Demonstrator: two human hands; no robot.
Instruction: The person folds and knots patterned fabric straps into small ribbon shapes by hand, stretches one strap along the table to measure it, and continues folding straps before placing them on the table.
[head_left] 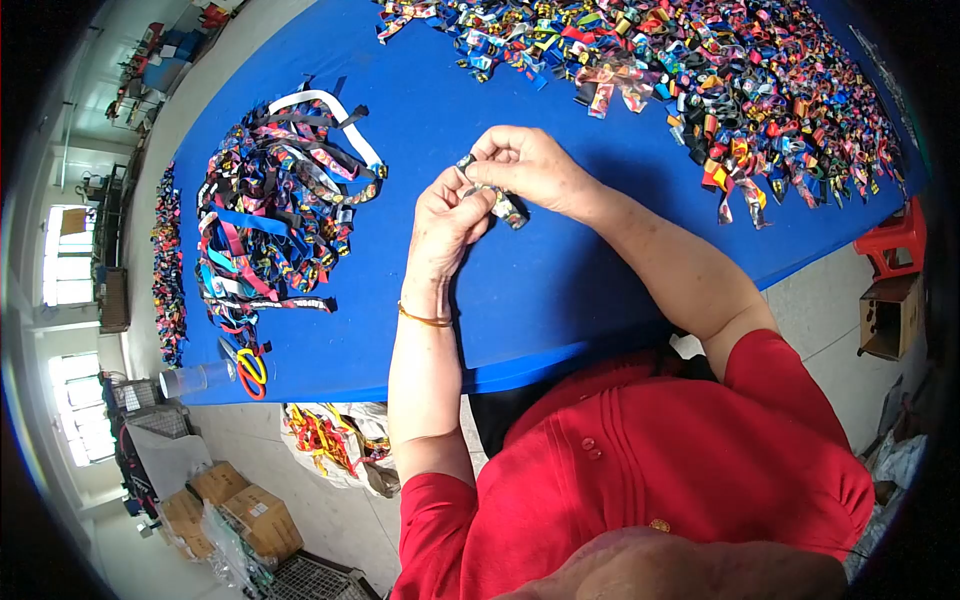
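Over the blue table, my left hand [447, 222] and my right hand [530, 170] are close together, both with fingers closed on one short patterned ribbon [508, 210]. The ribbon is dark and light, with a small end showing above the fingertips and a loose end hanging below my right hand. Thumbs and fingers hide its middle part. Left of my hands lies a tangled pile of long printed ribbons [270, 220] in many colours, with a white strap [335, 105] along its top.
A wide heap of short ribbon pieces [740, 90] covers the far right of the blue table [560, 290]. Scissors [250, 372] and a clear cup [195, 380] sit at the near left edge. A red stool [890, 240] and cardboard boxes [262, 520] stand on the floor.
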